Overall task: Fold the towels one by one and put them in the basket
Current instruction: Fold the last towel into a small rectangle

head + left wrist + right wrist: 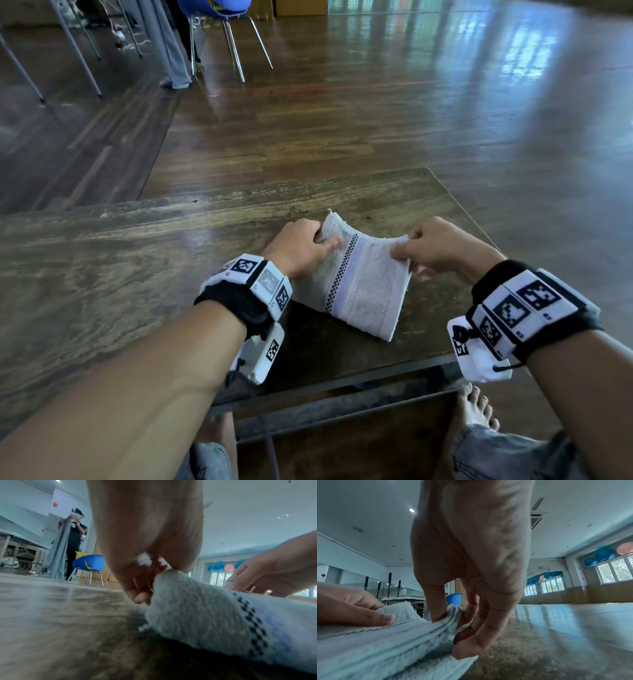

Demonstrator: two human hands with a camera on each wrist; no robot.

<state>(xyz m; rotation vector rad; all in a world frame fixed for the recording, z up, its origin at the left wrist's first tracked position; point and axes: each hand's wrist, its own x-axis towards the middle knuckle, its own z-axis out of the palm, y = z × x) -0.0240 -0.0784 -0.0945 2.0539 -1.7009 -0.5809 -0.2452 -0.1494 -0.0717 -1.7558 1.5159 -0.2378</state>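
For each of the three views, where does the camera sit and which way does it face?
Head: looks down and forward over the table; both forearms, left hand and right hand pinch the towel.
Left wrist: low, along the left hand's fingers.
Right wrist: low, along the right hand's fingers.
Shared: all show the towel and both hands.

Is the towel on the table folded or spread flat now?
Folded. The towel shows stacked layers at the corner pinched by the right hand; the left hand lifts the other far corner.
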